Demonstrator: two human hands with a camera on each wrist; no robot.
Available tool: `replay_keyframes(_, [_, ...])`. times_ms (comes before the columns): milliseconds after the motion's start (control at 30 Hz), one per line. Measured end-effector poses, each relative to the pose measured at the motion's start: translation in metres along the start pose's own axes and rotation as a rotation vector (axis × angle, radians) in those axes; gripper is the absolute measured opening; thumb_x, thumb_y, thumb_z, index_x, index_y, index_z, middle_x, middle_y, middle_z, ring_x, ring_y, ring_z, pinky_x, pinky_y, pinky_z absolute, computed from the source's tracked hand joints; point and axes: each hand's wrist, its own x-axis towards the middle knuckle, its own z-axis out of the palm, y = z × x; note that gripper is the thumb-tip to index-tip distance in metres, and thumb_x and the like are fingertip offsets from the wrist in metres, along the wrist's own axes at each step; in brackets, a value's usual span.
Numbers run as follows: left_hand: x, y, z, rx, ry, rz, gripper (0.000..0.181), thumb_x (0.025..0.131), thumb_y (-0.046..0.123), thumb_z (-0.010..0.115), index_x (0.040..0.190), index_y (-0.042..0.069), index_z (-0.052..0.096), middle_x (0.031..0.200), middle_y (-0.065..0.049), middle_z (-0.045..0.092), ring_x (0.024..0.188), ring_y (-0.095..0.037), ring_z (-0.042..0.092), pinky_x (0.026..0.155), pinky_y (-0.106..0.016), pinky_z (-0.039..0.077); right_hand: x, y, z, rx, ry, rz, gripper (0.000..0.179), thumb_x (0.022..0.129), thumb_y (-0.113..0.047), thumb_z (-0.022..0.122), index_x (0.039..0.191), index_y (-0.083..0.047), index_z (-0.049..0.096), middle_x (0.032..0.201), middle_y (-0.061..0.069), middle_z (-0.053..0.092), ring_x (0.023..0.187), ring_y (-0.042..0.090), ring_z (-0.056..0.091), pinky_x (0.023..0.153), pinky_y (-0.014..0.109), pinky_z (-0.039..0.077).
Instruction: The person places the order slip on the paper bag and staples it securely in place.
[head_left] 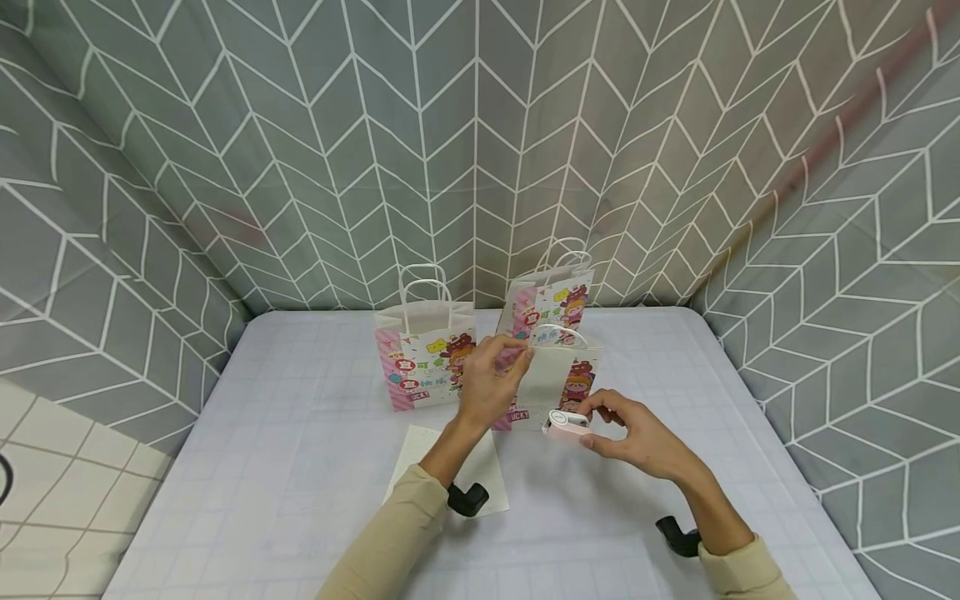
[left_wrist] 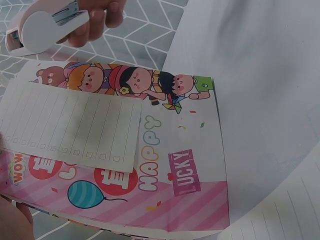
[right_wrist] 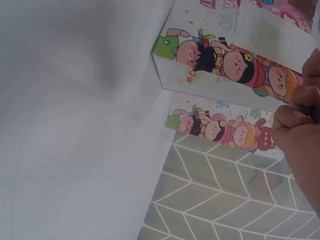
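At the top edge of the front paper gift bag, my left hand pinches a sheet of lined paper against the bag's printed face. The bag stands upright, pink and white with cartoon children on it. My right hand holds a small pink and white stapler between thumb and fingers. The stapler is just in front of the bag's right side, apart from the sheet. In the left wrist view the stapler's jaws show, with no paper between them. The left fingertips are mostly hidden there.
Two similar gift bags stand behind, one on the left and one at the back. Another lined sheet lies on the white-covered table under my left forearm. A patterned curtain hangs close behind the bags.
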Motion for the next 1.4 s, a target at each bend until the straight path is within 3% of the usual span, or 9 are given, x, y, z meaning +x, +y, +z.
replay_keyframes(100, [0.000,0.001,0.000,0.001,-0.001,-0.002,0.014,0.092,0.020,0.075,0.100,0.009,0.072,0.098,-0.005,0.074,0.081,-0.015,0.061,0.063,-0.028,0.046,0.000,0.000,-0.003,-0.005,0.016,0.001,0.027,0.092,-0.027,0.074,0.116,-0.028,0.062,0.111,-0.005,0.060,0.101,0.016,0.050,0.089,0.031,0.042])
replay_keyframes(300, [0.001,0.001,-0.001,0.001,-0.002,-0.004,0.014,0.092,0.020,0.074,0.100,0.008,0.072,0.098,-0.006,0.074,0.081,-0.016,0.062,0.064,-0.029,0.047,0.002,0.003,-0.005,-0.042,0.026,-0.063,0.036,0.096,-0.021,0.069,0.132,-0.027,0.064,0.113,-0.006,0.061,0.103,0.015,0.049,0.084,0.034,0.042])
replay_keyframes(467, [0.001,0.001,-0.001,-0.004,-0.007,-0.007,0.014,0.093,0.021,0.074,0.100,0.009,0.072,0.098,-0.005,0.073,0.084,-0.016,0.063,0.067,-0.030,0.048,0.002,0.001,-0.008,-0.035,0.061,-0.079,0.035,0.095,-0.019,0.070,0.128,-0.030,0.065,0.119,-0.010,0.062,0.106,0.014,0.049,0.085,0.036,0.041])
replay_keyframes(600, [0.000,0.000,-0.001,-0.002,-0.009,-0.008,0.014,0.093,0.021,0.074,0.099,0.009,0.072,0.097,-0.005,0.073,0.080,-0.015,0.061,0.064,-0.029,0.047,0.002,-0.001,-0.011,0.024,0.098,-0.088,0.035,0.094,-0.015,0.071,0.126,-0.027,0.065,0.118,-0.006,0.064,0.102,0.015,0.047,0.085,0.031,0.039])
replay_keyframes(800, [0.000,-0.001,0.000,-0.013,-0.011,-0.009,0.013,0.093,0.021,0.074,0.099,0.009,0.072,0.097,-0.005,0.074,0.087,-0.016,0.065,0.068,-0.030,0.050,0.001,-0.001,-0.017,0.128,0.151,-0.125,0.037,0.093,-0.004,0.070,0.127,-0.017,0.063,0.117,0.002,0.060,0.103,0.015,0.047,0.089,0.023,0.039])
replay_keyframes(1233, [0.000,0.000,0.000,-0.018,-0.016,-0.008,0.013,0.094,0.022,0.074,0.099,0.010,0.072,0.098,-0.004,0.074,0.095,-0.018,0.067,0.078,-0.034,0.053,0.003,-0.003,-0.022,0.274,0.248,-0.171,0.037,0.091,0.010,0.063,0.127,0.002,0.057,0.120,0.004,0.061,0.103,0.018,0.055,0.088,0.023,0.045])
replay_keyframes(1400, [0.000,0.001,-0.001,-0.016,-0.015,-0.009,0.013,0.093,0.021,0.074,0.099,0.010,0.072,0.098,-0.004,0.074,0.095,-0.018,0.067,0.079,-0.035,0.053,0.004,-0.004,-0.024,0.288,0.283,-0.180,0.036,0.091,0.010,0.062,0.125,0.003,0.056,0.117,0.003,0.063,0.098,0.017,0.059,0.083,0.022,0.048])
